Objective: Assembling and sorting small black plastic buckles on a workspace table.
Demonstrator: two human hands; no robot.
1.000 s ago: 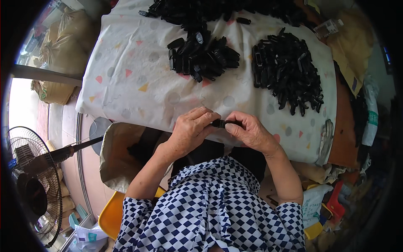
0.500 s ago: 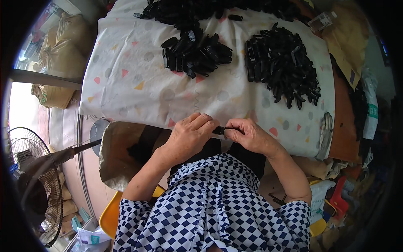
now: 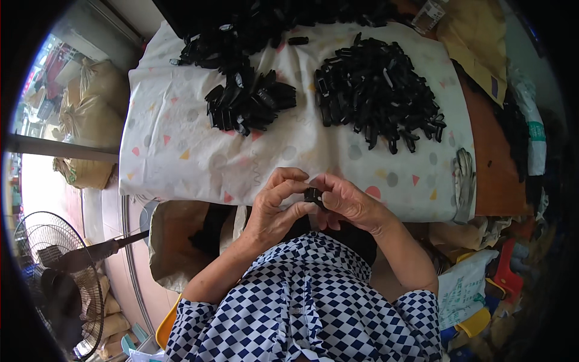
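Note:
Between my two hands, just over the table's near edge, is a small black plastic part (image 3: 313, 195); fingers cover most of it. My left hand (image 3: 277, 202) pinches it from the left with thumb and fingers. From the right, the thumb and fingers of my right hand (image 3: 345, 202) close on the same part. Beyond them on the patterned white tablecloth (image 3: 211, 172) lie a smaller pile of black plastic parts (image 3: 247, 102) and a wider pile of similar parts (image 3: 380, 90) to its right. Their exact kind is too small to tell.
More black parts (image 3: 271, 21) are heaped at the far edge. A pale glove (image 3: 464, 184) lies at the table's right side. Below the left edge hangs an open sack (image 3: 172, 259). A standing fan (image 3: 60, 283) is at left, tied sacks (image 3: 90, 123) behind it.
My hands have drawn together round the black part and turned it, with my left thumb now underneath. The whole view has shifted, so the piles appear further left.

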